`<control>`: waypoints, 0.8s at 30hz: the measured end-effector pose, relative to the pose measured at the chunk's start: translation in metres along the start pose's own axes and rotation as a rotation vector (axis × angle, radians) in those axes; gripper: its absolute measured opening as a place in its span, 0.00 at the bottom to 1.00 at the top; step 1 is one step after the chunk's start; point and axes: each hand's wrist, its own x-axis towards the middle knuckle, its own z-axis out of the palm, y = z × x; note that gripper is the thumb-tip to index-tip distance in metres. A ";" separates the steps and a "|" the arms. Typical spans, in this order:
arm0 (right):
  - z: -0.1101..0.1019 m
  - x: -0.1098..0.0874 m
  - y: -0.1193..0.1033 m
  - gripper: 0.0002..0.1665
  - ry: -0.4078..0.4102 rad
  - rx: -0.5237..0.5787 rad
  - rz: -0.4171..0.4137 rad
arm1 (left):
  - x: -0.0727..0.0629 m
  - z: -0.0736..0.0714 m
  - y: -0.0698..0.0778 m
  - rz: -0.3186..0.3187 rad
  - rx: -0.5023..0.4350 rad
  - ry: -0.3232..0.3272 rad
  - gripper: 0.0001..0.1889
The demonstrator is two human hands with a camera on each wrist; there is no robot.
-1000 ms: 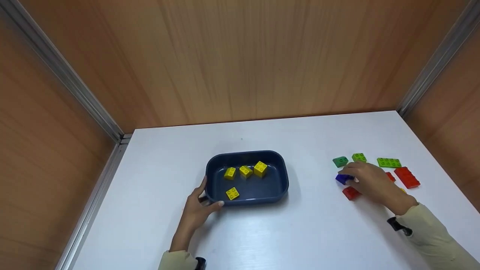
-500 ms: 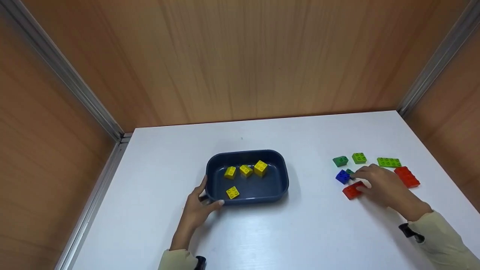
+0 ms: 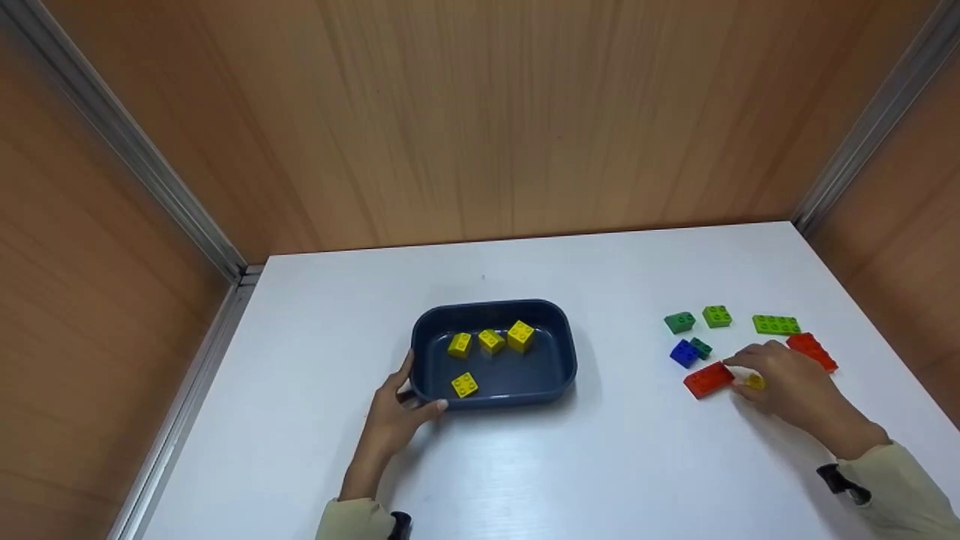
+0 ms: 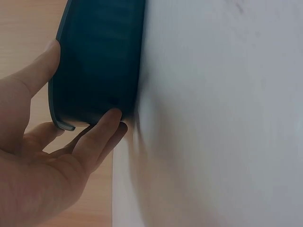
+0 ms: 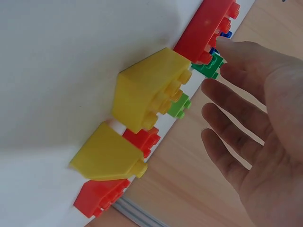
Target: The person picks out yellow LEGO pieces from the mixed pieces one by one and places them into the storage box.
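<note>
At the near left corner of a dark blue tray [image 3: 495,403], my left hand [image 3: 391,424] grips it. In the left wrist view its thumb lies against the rim and its other fingers touch the end wall. Several yellow toy building bricks [image 3: 464,385] lie inside the tray. My right hand [image 3: 799,386] hovers over the loose bricks on the right, fingers spread and nothing held. Its fingertips are close to a red brick [image 3: 709,379]; contact cannot be told. Beneath it lies a yellow brick [image 5: 142,90], beside another yellow brick [image 5: 106,156] in the right wrist view.
Left of the right hand are a blue brick [image 3: 684,353] and a small dark green brick [image 3: 701,347]. Behind stand a green brick [image 3: 680,322], a light green brick [image 3: 717,316] and a long light green brick [image 3: 777,325]. Wooden panels [image 3: 480,127] enclose the white table [image 3: 525,472].
My right hand has drawn back rightward from the blue brick, past the red one, uncovering the blue, small dark green and red bricks. The left hand and tray stay put.
</note>
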 end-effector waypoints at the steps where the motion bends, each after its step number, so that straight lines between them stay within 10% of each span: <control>1: 0.000 -0.001 0.001 0.26 -0.005 0.001 0.007 | 0.000 0.000 0.000 0.002 -0.003 0.000 0.53; 24: 0.003 -0.012 0.014 0.27 -0.022 -0.032 0.038 | 0.001 0.000 0.002 -0.008 0.011 0.004 0.54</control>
